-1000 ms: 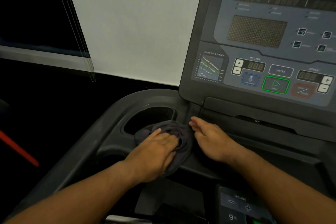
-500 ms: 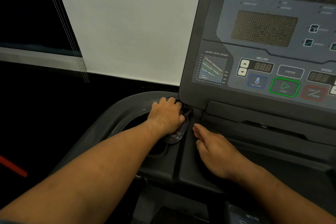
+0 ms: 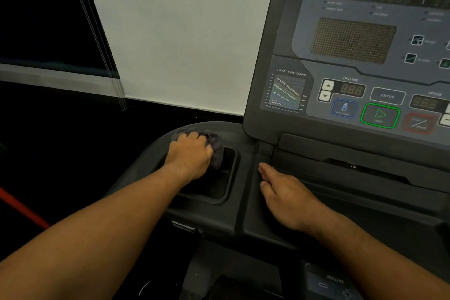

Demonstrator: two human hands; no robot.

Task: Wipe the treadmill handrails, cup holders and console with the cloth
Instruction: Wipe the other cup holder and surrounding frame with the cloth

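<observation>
cloth (image 3: 216, 151): looked like soft dark grey fabric, matt and creased.
cup holder (image 3: 237, 165): was moulded dark plastic, smooth, with a faint sheen on its rim.
console (image 3: 263, 68): had a matt dark plastic frame; its button panel (image 3: 387, 96) looked smooth and slightly glossy.
wall (image 3: 182, 31): was pale and matt.

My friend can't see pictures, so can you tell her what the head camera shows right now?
A person's left hand grips a bunched dark cloth on the far rim of a treadmill's cup holder. The right hand rests flat beside it, below the console with its green start button.
</observation>
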